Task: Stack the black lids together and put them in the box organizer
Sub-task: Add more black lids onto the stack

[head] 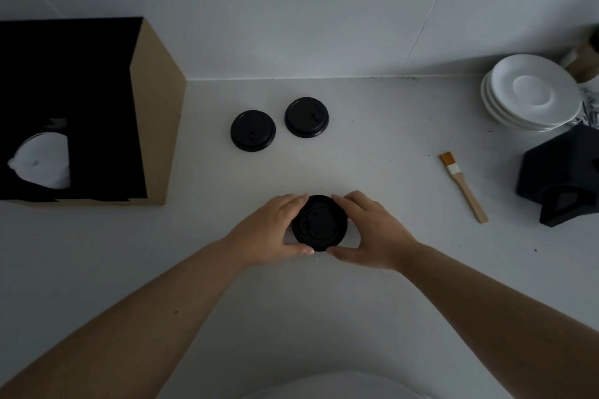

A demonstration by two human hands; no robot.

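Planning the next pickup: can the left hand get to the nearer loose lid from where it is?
Probably yes. The left hand shares the held lid with the right hand, so it must let go first. Bare counter lies between it and the loose lid.

I cannot tell whether the lid (319, 223) between my hands is a single lid or a stack; its side is covered by my left hand (269, 233) and right hand (369, 232). The organizer (97, 107) is cut off at the left edge, and its interior is too dark for me to read compartments. A white object (42, 160) inside it is partly hidden by a black divider. At the right edge, a black holder (560, 178) and a brown item (583, 58) behind the saucers (531, 94) are cut off. Lid embossing is too dim to read.
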